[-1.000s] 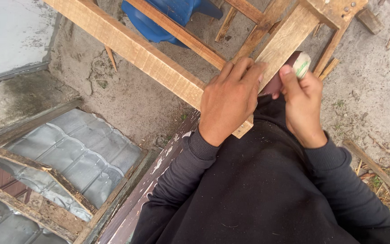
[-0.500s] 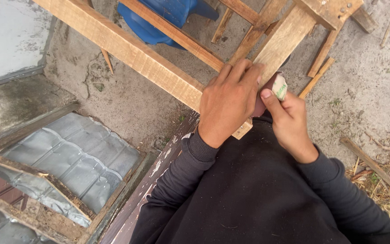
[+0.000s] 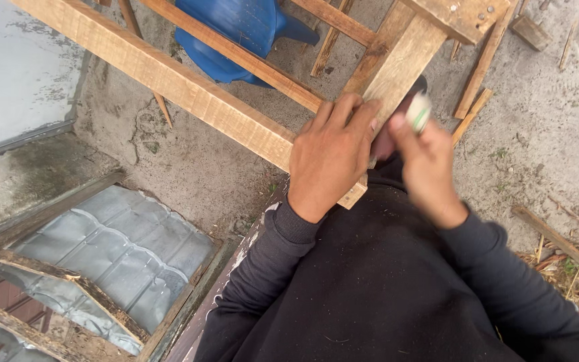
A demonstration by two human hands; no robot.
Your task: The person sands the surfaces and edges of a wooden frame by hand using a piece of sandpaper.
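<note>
Left hand (image 3: 333, 157) palm-down, fingers together, pressed flat on wooden plank (image 3: 397, 67) where it meets long beam (image 3: 169, 77) of wooden frame. Right hand (image 3: 427, 164) blurred, fingers clamped on small pale green-white object (image 3: 419, 112), kind unclear, held just beside plank's right edge. Blue plastic chair (image 3: 236, 30) under frame. Corrugated metal sheet (image 3: 112, 251) lower left on sandy ground (image 3: 537, 134). Black sleeves, wood scraps around.

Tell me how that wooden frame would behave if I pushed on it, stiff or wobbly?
The wooden frame is probably stiff: its bars are thick sawn timber, and the top plate shows nail heads. It likely feels heavy, since several long bars are joined. The left hand rests flat on a joint, so it may be steadying it; the right hand holds a small pale object.
</note>
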